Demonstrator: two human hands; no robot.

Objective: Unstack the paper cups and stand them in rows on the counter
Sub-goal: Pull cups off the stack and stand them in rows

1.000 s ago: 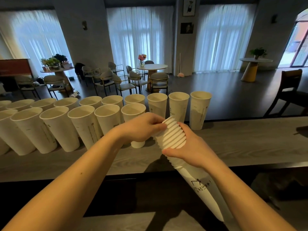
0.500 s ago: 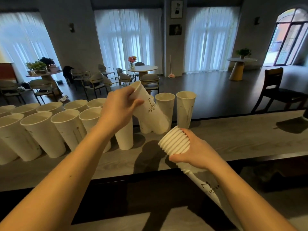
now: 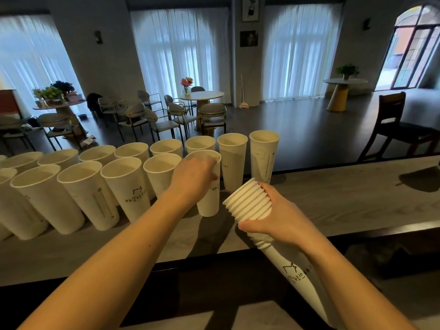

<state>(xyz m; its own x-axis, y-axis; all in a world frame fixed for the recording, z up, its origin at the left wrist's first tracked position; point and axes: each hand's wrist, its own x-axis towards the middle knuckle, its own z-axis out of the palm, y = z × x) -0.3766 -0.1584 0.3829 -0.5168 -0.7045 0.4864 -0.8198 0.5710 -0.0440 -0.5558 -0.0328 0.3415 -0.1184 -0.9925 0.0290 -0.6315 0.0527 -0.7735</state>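
Cup, airborne moments ago, now upright on counter in left hand grip, extending near row; right hand clasping stack.

Both forearms are bare, no sleeves, rings or watch visible.
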